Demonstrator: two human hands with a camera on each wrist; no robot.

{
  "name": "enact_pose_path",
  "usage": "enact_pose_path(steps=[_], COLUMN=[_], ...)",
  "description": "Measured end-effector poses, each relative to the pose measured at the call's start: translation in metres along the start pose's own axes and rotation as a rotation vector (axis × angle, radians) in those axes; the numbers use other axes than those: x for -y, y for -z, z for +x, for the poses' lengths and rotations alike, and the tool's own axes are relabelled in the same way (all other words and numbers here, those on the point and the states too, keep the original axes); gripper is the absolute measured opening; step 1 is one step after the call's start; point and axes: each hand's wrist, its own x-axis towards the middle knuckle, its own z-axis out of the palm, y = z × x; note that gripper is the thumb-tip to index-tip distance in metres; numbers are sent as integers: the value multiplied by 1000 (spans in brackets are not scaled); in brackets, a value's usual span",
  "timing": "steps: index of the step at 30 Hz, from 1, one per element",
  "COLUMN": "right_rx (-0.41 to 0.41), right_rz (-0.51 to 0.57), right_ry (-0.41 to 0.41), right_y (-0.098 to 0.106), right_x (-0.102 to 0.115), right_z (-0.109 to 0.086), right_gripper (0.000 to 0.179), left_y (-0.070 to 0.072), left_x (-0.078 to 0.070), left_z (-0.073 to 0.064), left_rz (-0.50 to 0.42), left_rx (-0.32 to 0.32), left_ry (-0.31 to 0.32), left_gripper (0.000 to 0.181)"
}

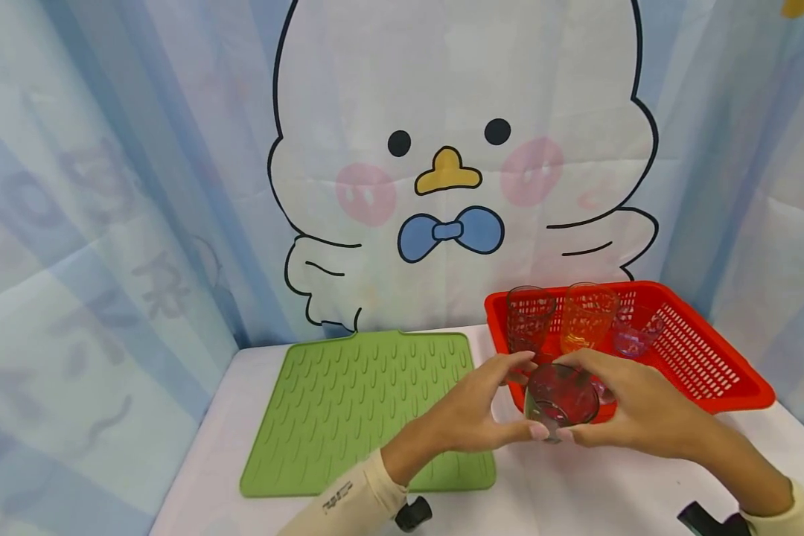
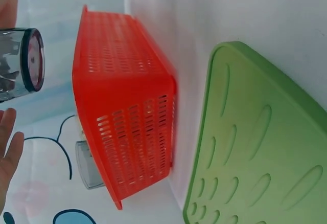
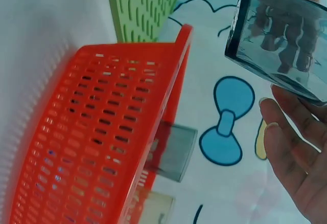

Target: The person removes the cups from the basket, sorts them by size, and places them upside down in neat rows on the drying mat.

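Both hands hold a clear, greyish drinking glass between them, above the near edge of the red basket. My left hand curves round the glass from the left, its thumb low at the near side. From the right, my right hand grips it with the thumb near the left thumb. In the right wrist view the glass is tilted, with its thick base to the left. The left wrist view shows the base of the glass with left fingers beside it.
Inside the basket stand a clear grey glass, a yellow-orange glass and a purple glass. A green ridged mat lies on the white table to the left. Behind hangs a curtain with a cartoon bird.
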Motion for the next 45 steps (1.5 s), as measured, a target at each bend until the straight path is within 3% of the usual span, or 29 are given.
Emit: enact_pose_path(steps=[16, 25, 30, 35, 45], right_rx=[52, 77, 93, 82, 87], right_rz=[-31, -13, 44, 91, 70], right_ry=[7, 23, 26, 30, 34], right_y=[-14, -20, -22, -26, -29], right_x=[11, 13, 13, 13, 18], right_z=[3, 3, 2, 1, 3], right_gripper=[61, 63, 67, 70, 70], left_y=[4, 4, 5, 6, 7], left_x=[-2, -3, -5, -8, -9], left_z=[-9, -17, -23, -28, -34], left_rz=[63, 55, 91, 62, 34], left_rx=[-11, -31, -58, -99, -118], left_ry=[-70, -71, -69, -76, -78], left_gripper=[63, 64, 63, 62, 67])
